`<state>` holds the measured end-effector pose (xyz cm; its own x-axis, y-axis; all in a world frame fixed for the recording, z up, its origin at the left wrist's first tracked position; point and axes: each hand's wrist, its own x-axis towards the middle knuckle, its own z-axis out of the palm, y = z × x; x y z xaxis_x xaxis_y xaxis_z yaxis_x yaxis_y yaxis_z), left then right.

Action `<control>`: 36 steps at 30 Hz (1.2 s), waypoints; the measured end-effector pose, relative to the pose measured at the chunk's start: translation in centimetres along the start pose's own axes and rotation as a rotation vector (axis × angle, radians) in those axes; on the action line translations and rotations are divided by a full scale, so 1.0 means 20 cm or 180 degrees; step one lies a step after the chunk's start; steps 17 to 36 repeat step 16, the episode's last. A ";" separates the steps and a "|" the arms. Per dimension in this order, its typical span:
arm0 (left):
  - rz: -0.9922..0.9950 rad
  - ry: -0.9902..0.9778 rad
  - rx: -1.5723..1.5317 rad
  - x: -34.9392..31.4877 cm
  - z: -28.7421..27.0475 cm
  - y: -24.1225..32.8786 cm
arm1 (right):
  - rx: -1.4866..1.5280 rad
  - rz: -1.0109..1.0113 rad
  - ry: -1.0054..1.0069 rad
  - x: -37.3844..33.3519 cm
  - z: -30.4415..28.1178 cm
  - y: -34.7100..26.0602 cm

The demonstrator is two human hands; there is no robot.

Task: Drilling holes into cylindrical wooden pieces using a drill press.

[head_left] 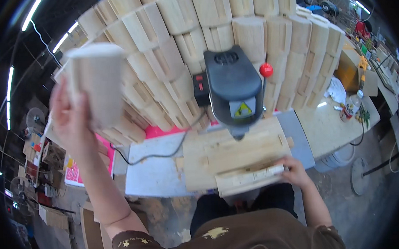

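My left hand [70,113] is raised at the left, its fingers closed around a pale rounded wooden block [100,78] that is smeared by motion. That block is held up in front of the stacked blocks. Low in the middle, my right hand [295,171] grips the right end of a pale wooden piece [247,180] at the near edge of a flat wooden board [237,147]. Above the board stands a dark bench drill press [234,86] with a red ball knob [266,70]. The chuck tip points down over the board, clear of the wooden piece.
Slotted wooden blocks [178,13] are stacked in a tall wall behind the drill press. A black cable [158,156] runs over the white table at the left. On a side table [321,131] at the right lie a bottle, a cloth and small items. A white bucket [336,158] stands below.
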<state>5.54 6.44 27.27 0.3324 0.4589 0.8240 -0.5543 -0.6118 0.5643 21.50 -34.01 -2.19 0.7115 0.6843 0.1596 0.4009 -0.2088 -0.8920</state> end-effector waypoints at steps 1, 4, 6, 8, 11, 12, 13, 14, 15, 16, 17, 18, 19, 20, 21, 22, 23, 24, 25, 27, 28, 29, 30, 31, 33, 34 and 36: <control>-0.0471 -0.0271 0.0067 -0.15 -0.04 0.00 | 0.0173 0.0027 -0.0061 0.05 -0.01 -0.01; -0.1919 -0.1313 -0.0044 -0.52 -0.01 -0.14 | 0.0242 0.0275 -0.0206 0.18 -0.03 0.02; -0.2625 -0.2019 0.0039 -0.74 0.04 -0.28 | 0.0261 0.0254 -0.0189 0.23 -0.04 0.03; -0.2916 -0.2380 0.0125 -0.91 0.09 -0.41 | 0.0285 0.0284 -0.0231 0.28 -0.04 0.04; -0.3514 -0.2848 -0.0072 -1.08 0.14 -0.52 | 0.0611 0.0135 -0.0388 0.31 -0.05 0.03; -0.3603 -0.2935 -0.0366 -1.12 0.14 -0.56 | 0.0587 0.0065 -0.0495 0.32 -0.06 0.02; -0.3674 -0.3028 -0.0681 -1.14 0.14 -0.58 | 0.0550 0.0000 -0.0585 0.33 -0.06 0.02; -0.3706 -0.3017 -0.0703 -1.15 0.15 -0.59 | 0.0543 0.0031 -0.0604 0.33 -0.07 0.02; -0.3737 -0.3075 -0.0795 -1.16 0.16 -0.60 | 0.0567 0.0034 -0.0643 0.33 -0.07 0.04; -0.3759 -0.3130 -0.0877 -1.17 0.16 -0.60 | 0.0597 0.0025 -0.0681 0.33 -0.07 0.05; -0.3759 -0.3130 -0.0877 -1.17 0.16 -0.60 | 0.0597 0.0025 -0.0681 0.33 -0.07 0.05; -0.3759 -0.3130 -0.0877 -1.17 0.16 -0.60 | 0.0597 0.0025 -0.0681 0.33 -0.07 0.05; -0.3759 -0.3130 -0.0877 -1.17 0.16 -0.60 | 0.0597 0.0025 -0.0681 0.33 -0.07 0.05; -0.3759 -0.3130 -0.0877 -1.17 0.16 -0.60 | 0.0597 0.0025 -0.0681 0.33 -0.07 0.05; -0.3759 -0.3130 -0.0877 -1.17 0.16 -0.60 | 0.0597 0.0025 -0.0681 0.33 -0.07 0.05; -0.3759 -0.3130 -0.0877 -1.17 0.16 -0.60 | 0.0597 0.0025 -0.0681 0.33 -0.07 0.05; -0.3759 -0.3130 -0.0877 -1.17 0.16 -0.60 | 0.0597 0.0025 -0.0681 0.33 -0.07 0.05; -0.3759 -0.3130 -0.0877 -1.17 0.16 -0.60 | 0.0597 0.0025 -0.0681 0.33 -0.07 0.05; -0.3759 -0.3130 -0.0877 -1.17 0.16 -0.60 | 0.0597 0.0025 -0.0681 0.33 -0.07 0.05; -0.3759 -0.3130 -0.0877 -1.17 0.16 -0.60 | 0.0597 0.0025 -0.0681 0.33 -0.07 0.05; -0.3759 -0.3130 -0.0877 -1.17 0.16 -0.60 | 0.0597 0.0025 -0.0681 0.33 -0.07 0.05; -0.3759 -0.3130 -0.0877 -1.17 0.16 -0.60 | 0.0597 0.0025 -0.0681 0.33 -0.07 0.05; -0.3759 -0.3130 -0.0877 -1.17 0.16 -0.60 | 0.0597 0.0025 -0.0681 0.33 -0.07 0.05; -0.3759 -0.3130 -0.0877 -1.17 0.16 -0.60 | 0.0597 0.0025 -0.0681 0.33 -0.07 0.05; -0.3759 -0.3130 -0.0877 -1.17 0.16 -0.60 | 0.0597 0.0025 -0.0681 0.33 -0.07 0.05; -0.3759 -0.3130 -0.0877 -1.17 0.16 -0.60 | 0.0597 0.0025 -0.0681 0.33 -0.07 0.05; -0.3759 -0.3130 -0.0877 -1.17 0.16 -0.60 | 0.0597 0.0025 -0.0681 0.33 -0.07 0.05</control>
